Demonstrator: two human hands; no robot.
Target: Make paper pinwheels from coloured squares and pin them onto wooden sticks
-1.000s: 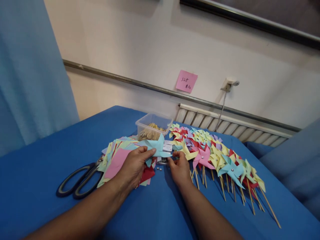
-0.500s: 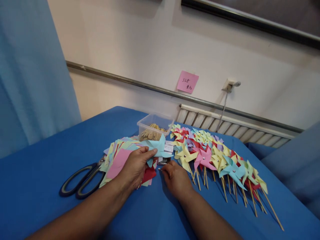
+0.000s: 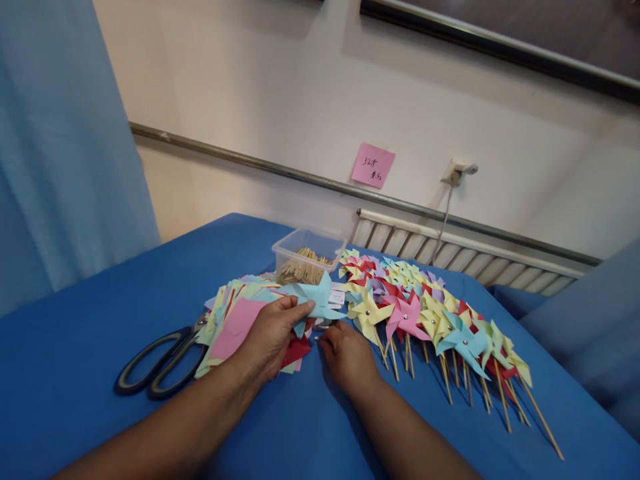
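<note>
Between the thumb and fingers of my left hand [image 3: 273, 330] is a light-blue paper pinwheel [image 3: 320, 298], folded into blades and without a stick. My right hand [image 3: 350, 357] is just to its lower right, fingers pinched on a tiny shiny pin [image 3: 317, 339], most of it hidden by the fingertips. The two hands are apart. Beneath my left hand lies a pile of coloured paper squares [image 3: 237, 327], pink on top. Past my right fingertips, a small dark container [image 3: 326, 325] and white boxes [image 3: 337, 293] are partly hidden.
Large scissors [image 3: 155, 367] lie left of the papers. Behind stands a clear plastic box [image 3: 285, 250] of thin wooden sticks [image 3: 304, 267]. On the right are many finished pinwheels [image 3: 407, 317] on sticks, over a blue tablecloth [image 3: 75, 347]. A radiator [image 3: 390, 233] runs along the wall.
My right hand has shifted very slightly left, in step with a small drift of the whole view. Both hands keep their grip.
</note>
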